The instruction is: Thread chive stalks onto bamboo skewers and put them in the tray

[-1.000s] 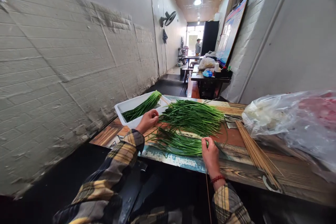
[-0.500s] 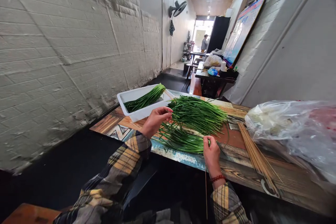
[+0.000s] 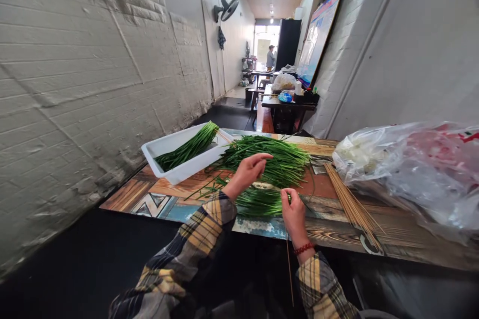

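My right hand (image 3: 294, 212) is closed round the ends of a small bunch of garlic chives (image 3: 259, 203) near the table's front edge. A thin bamboo skewer (image 3: 289, 269) hangs down below that hand, its upper part hidden by the fingers. Above the bunch, my left hand (image 3: 247, 172) has its forefinger stretched out and appears to hold nothing. Behind it lies a larger heap of garlic chives (image 3: 277, 152). More chives (image 3: 187, 147), with skewers at their ends, rest in a white plastic tray (image 3: 183, 174) at the left.
Loose bamboo skewers (image 3: 352, 204) lie to the right on the wood-patterned table (image 3: 407, 232). Beside them sits a clear plastic bag (image 3: 407, 169). A brick-patterned wall (image 3: 75, 75) runs along the left. Farther back stand another table (image 3: 288, 103) and a person (image 3: 270, 57).
My left hand has moved right along the chives and its pinch has loosened. My right hand still grips the bunch. The whole view has shifted to the right.
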Motion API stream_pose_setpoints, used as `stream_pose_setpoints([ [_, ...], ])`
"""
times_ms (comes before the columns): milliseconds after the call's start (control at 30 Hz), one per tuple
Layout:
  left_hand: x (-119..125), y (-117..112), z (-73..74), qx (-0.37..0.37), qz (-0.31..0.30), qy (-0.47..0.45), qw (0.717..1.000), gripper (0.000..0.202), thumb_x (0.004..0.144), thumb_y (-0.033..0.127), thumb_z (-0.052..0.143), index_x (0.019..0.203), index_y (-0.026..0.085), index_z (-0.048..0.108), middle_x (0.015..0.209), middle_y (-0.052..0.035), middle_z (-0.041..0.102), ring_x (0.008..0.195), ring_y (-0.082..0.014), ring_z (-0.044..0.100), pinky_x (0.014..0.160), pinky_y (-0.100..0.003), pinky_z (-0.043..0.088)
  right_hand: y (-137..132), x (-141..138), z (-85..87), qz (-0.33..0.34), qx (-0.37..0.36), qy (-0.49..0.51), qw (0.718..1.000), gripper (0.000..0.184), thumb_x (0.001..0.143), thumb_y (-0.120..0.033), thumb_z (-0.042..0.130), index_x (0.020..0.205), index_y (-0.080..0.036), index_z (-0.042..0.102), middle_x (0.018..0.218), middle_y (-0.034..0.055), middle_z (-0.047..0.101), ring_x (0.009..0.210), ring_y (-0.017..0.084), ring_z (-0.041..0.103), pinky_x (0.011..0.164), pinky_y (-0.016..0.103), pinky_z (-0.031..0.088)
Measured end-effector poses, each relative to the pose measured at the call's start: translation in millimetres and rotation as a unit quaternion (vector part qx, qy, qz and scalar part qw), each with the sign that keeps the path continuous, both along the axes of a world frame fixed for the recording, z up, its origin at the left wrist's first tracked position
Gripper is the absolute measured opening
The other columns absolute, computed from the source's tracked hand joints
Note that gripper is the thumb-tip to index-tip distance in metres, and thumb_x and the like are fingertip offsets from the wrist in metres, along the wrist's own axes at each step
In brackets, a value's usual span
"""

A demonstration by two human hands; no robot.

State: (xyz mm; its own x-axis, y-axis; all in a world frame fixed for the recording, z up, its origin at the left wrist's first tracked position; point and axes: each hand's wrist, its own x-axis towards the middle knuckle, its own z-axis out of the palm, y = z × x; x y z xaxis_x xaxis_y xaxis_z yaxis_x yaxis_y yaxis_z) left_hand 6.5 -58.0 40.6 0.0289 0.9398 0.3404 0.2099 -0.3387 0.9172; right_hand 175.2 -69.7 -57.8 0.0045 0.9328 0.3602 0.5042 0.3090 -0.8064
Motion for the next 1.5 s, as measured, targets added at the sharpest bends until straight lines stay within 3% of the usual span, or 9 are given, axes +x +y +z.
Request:
stream_pose_setpoints([
  [100,14.9,18.0,-16.9,0.051,0.025,0.175,0.983,0.03,0.084,0.026,0.051,0.108,0.019,0.067,0.089,-0.0055,0.07,0.077,-0.0159,0.061,0.073,-0.026,0.046,-2.7,5.2,3.4,0.001,0.003,0.022,1.0,0.047,0.089,-0.053,0.034,0.092,-0.016,0.062,0.088,0.0102,0.07,0.081,0.023,0.063,0.074,0.032,0.044],
  [200,33.8,30.1,-33.2,0.045,0.002,0.25,0.967,0.029,0.083,0.022,0.048,0.104,0.017,0.067,0.079,-0.0047,0.069,0.071,-0.0148,0.059,0.069,-0.025,0.045,-5.8,20.2,5.1,-0.012,0.005,0.036,0.999,0.043,0.089,-0.052,0.037,0.091,-0.017,0.062,0.088,0.0085,0.07,0.083,0.022,0.063,0.076,0.032,0.044],
  [333,56.8,38.7,-45.8,0.02,-0.092,0.238,0.967,0.031,0.08,0.013,0.038,0.09,0.014,0.068,0.073,-0.0036,0.067,0.067,-0.0133,0.057,0.068,-0.024,0.045,-9.4,42.6,3.8,-0.026,-0.002,0.03,0.999,0.041,0.089,-0.051,0.039,0.09,-0.017,0.062,0.086,0.0071,0.069,0.079,0.021,0.062,0.074,0.031,0.045],
  [500,63.1,42.4,-55.5,0.01,-0.211,0.273,0.938,0.042,0.076,0.012,0.04,0.108,0.013,0.067,0.1,-0.0094,0.067,0.089,-0.0177,0.059,0.087,-0.028,0.046,-9.8,49.5,1.0,-0.047,-0.01,0.038,0.998,0.038,0.089,-0.049,0.04,0.091,-0.017,0.061,0.084,0.0058,0.068,0.077,0.019,0.061,0.073,0.029,0.045],
  [633,58.9,42.0,-64.3,0.007,-0.25,0.248,0.936,0.04,0.081,0.013,0.04,0.112,0.014,0.065,0.112,-0.01,0.066,0.102,-0.0192,0.058,0.096,-0.03,0.043,-9.2,48.2,-0.4,-0.053,-0.013,0.047,0.997,0.036,0.088,-0.048,0.043,0.089,-0.017,0.062,0.084,0.0057,0.068,0.079,0.02,0.061,0.073,0.029,0.045],
  [833,62.2,44.4,-77.9,0.025,-0.269,0.193,0.943,0.031,0.087,0.019,0.044,0.106,0.015,0.069,0.108,-0.0088,0.07,0.1,-0.018,0.063,0.091,-0.027,0.047,-11.7,48.0,2.0,-0.059,-0.021,0.037,0.997,0.033,0.089,-0.046,0.044,0.09,-0.018,0.062,0.089,0.0063,0.069,0.084,0.019,0.062,0.077,0.03,0.046],
  [1167,63.8,28.3,-58.8,0.004,-0.215,0.31,0.926,0.034,0.088,0.023,0.046,0.116,0.026,0.065,0.103,-0.0042,0.072,0.095,-0.0188,0.066,0.083,-0.025,0.049,-12.4,49.2,-0.4,-0.098,-0.011,0.022,0.995,0.025,0.089,-0.039,0.049,0.096,-0.018,0.06,0.093,0.0063,0.067,0.089,0.021,0.061,0.08,0.035,0.046],
  [1400,63.2,32.2,-64.9,0.013,-0.247,0.243,0.938,0.033,0.085,0.018,0.047,0.11,0.023,0.068,0.103,-0.0042,0.071,0.095,-0.0172,0.064,0.083,-0.024,0.047,-15.3,47.9,-1.3,-0.101,-0.028,0.064,0.992,0.024,0.089,-0.038,0.052,0.1,-0.018,0.059,0.096,0.006,0.067,0.09,0.02,0.061,0.081,0.034,0.046],
  [1500,64.1,34.1,-65.4,-0.008,-0.24,0.189,0.952,0.029,0.082,0.016,0.048,0.102,0.017,0.07,0.092,-0.0046,0.072,0.081,-0.0149,0.063,0.073,-0.022,0.046,-16.7,47.2,-1.0,-0.102,-0.038,0.087,0.99,0.024,0.089,-0.038,0.052,0.102,-0.018,0.059,0.095,0.0057,0.066,0.086,0.019,0.06,0.078,0.033,0.046],
])
